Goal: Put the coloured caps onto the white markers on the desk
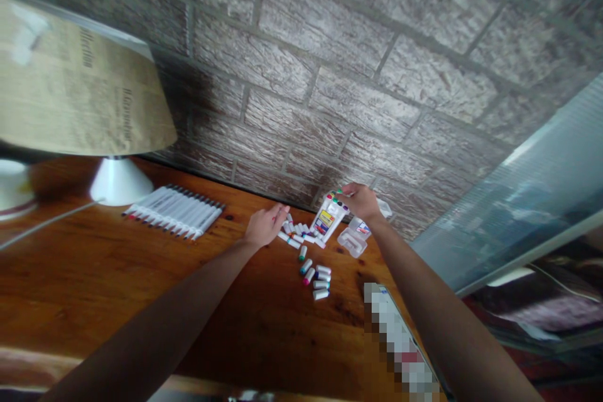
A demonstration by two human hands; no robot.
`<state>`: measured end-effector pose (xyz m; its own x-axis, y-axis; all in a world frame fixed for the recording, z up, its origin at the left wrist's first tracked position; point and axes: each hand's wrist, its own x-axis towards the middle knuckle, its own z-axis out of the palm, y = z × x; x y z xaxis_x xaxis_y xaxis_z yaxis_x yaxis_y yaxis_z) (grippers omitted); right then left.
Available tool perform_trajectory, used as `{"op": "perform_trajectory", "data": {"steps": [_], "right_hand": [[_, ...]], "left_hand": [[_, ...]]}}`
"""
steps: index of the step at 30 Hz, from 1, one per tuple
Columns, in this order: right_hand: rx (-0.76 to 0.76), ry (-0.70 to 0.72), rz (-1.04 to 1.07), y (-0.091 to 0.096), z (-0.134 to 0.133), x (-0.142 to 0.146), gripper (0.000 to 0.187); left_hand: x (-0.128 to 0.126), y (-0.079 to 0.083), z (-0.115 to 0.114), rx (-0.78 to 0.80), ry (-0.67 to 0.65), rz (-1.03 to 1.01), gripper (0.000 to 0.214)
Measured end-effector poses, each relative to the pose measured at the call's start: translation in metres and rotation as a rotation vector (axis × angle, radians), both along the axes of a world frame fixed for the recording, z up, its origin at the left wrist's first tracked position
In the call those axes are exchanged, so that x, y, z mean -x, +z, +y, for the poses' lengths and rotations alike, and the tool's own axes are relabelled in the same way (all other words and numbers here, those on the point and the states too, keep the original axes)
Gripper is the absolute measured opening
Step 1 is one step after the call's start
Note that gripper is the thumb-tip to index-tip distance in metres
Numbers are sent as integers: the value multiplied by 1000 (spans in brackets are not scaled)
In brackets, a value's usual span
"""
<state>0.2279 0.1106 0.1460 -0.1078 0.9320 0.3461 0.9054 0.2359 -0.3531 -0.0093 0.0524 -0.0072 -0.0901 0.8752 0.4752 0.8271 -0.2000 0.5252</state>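
My left hand is low over the wooden table, just left of a pile of short white markers. Its fingers are curled together, with a small red spot among them that I cannot make out. At the back, my right hand pinches what looks like a green-ended marker at the top of a clear pack. That pack leans upright, has a yellow and blue label, and shows several coloured ends. Beside it, under my right wrist, lies an opened clear plastic case.
Several loose short markers lie nearer me. A row of long white pens is on the left, by a lamp with a cord and a white cup. A blurred-out long object lies front right. A brick wall stands behind.
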Motion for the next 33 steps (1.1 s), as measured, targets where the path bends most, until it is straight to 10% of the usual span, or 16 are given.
{"op": "perform_trajectory", "data": {"steps": [12, 17, 27, 33], "right_hand": [[174, 153, 171, -1, 23, -19, 16], [-53, 162, 516, -4, -17, -9, 31], [-154, 494, 489, -106, -109, 86, 49], [123, 877, 147, -132, -130, 95, 45]], "left_hand": [[1, 7, -4, 14, -7, -58, 46], [1, 8, -4, 12, -30, -82, 47], [9, 7, -14, -4, -30, -92, 46], [14, 6, -14, 58, -12, 167, 41]]}}
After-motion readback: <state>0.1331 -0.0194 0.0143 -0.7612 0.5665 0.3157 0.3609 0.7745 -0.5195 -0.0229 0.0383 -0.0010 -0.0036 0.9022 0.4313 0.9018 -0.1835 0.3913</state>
